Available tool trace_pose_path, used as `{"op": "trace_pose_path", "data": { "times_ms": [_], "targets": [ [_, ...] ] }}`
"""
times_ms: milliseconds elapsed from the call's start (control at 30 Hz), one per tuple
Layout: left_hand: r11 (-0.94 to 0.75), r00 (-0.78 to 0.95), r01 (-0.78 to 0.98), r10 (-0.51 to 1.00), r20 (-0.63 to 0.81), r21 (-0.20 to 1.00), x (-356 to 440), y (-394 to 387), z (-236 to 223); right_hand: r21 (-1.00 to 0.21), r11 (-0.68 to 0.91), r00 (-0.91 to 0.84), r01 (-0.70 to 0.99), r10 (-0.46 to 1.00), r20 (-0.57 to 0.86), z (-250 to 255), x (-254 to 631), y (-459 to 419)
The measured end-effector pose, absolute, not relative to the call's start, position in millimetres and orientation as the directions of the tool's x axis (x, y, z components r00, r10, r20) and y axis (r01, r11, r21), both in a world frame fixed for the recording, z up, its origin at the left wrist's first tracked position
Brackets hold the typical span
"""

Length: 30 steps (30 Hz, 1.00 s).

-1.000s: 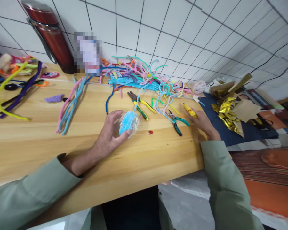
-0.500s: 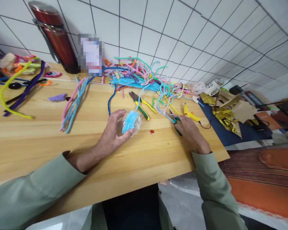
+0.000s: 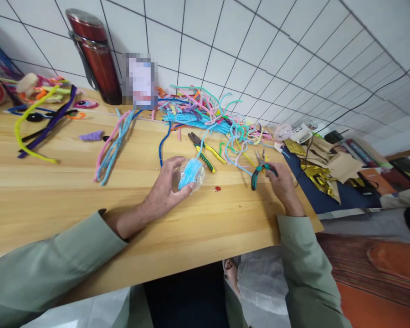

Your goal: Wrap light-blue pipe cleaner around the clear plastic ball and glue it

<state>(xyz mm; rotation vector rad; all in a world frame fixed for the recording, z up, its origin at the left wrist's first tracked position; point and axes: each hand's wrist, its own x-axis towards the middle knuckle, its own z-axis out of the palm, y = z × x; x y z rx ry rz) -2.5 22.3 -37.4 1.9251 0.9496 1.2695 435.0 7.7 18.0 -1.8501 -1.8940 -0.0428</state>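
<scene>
My left hand [image 3: 167, 189] is wrapped round a clear, rounded piece with a light-blue pipe cleaner coil [image 3: 190, 174] on it. From the coil a light-blue strand runs up toward the pile of pipe cleaners [image 3: 198, 116]. Over the table's right part, my right hand [image 3: 283, 184] grips small pliers [image 3: 258, 171] with dark green handles, their jaws pointing away from me and the handles spread. Larger yellow-and-green pliers [image 3: 205, 152] lie just beyond my left hand. A small red bit [image 3: 217, 188] rests on the wooden table [image 3: 191, 237] between my hands.
A red thermos [image 3: 100, 64] stands by the tiled wall, beside a blurred-out upright item [image 3: 140, 82]. Pink and blue pipe cleaners [image 3: 114, 148] lie left of centre, a yellow one [image 3: 18, 136] farther left. Gold foil [image 3: 319, 177] and a cable [image 3: 358, 98] are at the right.
My right hand has lifted the small pliers off the table, and their handles now show spread apart. My left hand keeps its hold on the coil. The view has shifted slightly.
</scene>
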Motion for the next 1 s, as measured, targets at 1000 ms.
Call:
{"op": "trace_pose_path", "data": {
  "times_ms": [1000],
  "targets": [
    [-0.484, 0.249, 0.153, 0.862, 0.44, 0.862, 1, 19, -35, -0.393, 0.756, -0.584, 0.524, 0.655, 0.481, -5, 259, -19]
  ]
}}
